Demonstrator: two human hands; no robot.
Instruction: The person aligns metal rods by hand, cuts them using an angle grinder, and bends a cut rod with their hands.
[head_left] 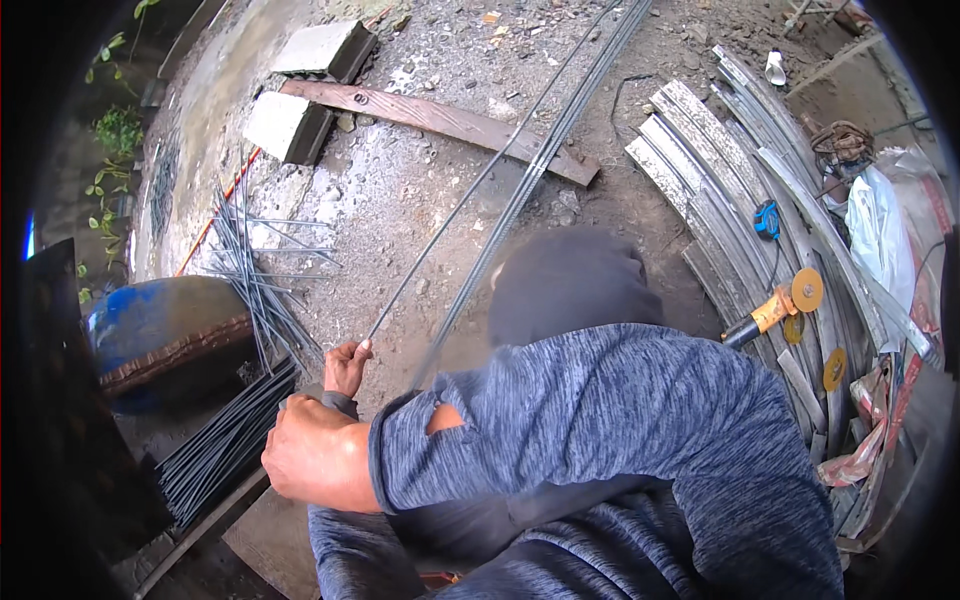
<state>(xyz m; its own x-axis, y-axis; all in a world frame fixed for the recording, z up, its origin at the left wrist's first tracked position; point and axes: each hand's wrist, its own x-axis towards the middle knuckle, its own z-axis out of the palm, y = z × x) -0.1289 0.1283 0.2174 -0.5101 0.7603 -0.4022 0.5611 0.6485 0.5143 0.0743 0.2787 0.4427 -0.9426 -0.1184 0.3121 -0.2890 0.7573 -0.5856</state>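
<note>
My left hand (345, 370) pinches a thin steel rod (440, 232) near its lower end, thumb on top. The rod runs up and away toward the far edge. Closed in a fist, my right hand (310, 452) reaches across in front of my body, just below the left one; what it grips is hidden. Beside the held rod lies a bundle of long steel rods (520, 195), its near end behind my sleeve. Close to my right hand is a stack of short cut rods (225, 440), with more short rods (260, 265) heaped crosswise beyond it.
A wooden plank (430, 115) lies under the long rods, near two concrete blocks (325, 50). A blue rounded drum (165, 340) stands at left. At right are metal channels (690, 150), a blue tape measure (767, 220), a yellow angle grinder (770, 312) and a white plastic bag (880, 225).
</note>
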